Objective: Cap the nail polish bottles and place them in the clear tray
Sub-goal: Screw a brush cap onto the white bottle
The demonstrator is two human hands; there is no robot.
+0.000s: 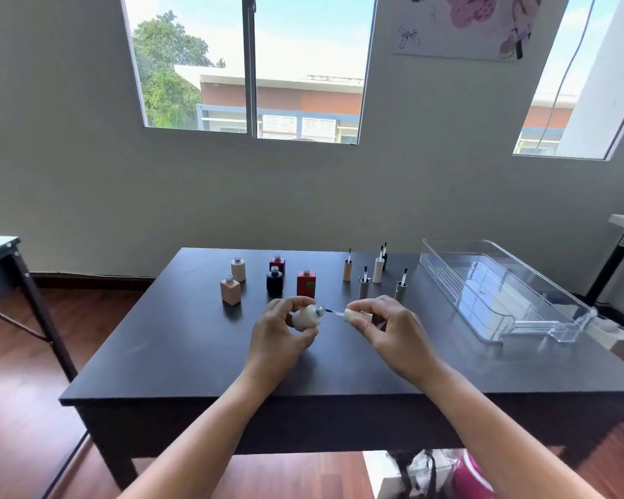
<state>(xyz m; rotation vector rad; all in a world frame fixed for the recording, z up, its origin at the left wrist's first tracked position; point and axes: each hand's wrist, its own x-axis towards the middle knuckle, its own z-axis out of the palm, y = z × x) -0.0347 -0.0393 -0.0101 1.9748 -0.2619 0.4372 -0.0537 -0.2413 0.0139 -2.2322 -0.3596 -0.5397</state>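
Left hand [281, 338] grips cream bottle [306, 316], right hand [393, 329] pinches cap [357, 315]. Open bottles [306, 284], loose caps [378, 271] behind. Clear tray [519, 300] right.

A dark table [181, 354] carries five uncapped nail polish bottles, upright in a loose cluster at its far left: a cream bottle [237, 271], a peach bottle [230, 291] just in front of it, a dark red bottle [277, 264], a black bottle [274, 282] and a red bottle [306, 285]. To their right, five caps stand brush-up: a peach cap [347, 271], a cream cap [378, 271], a black cap [385, 260] behind it, a grey cap [364, 288] and an olive cap [400, 291]. A clear tray [577, 311] lies on the right end.
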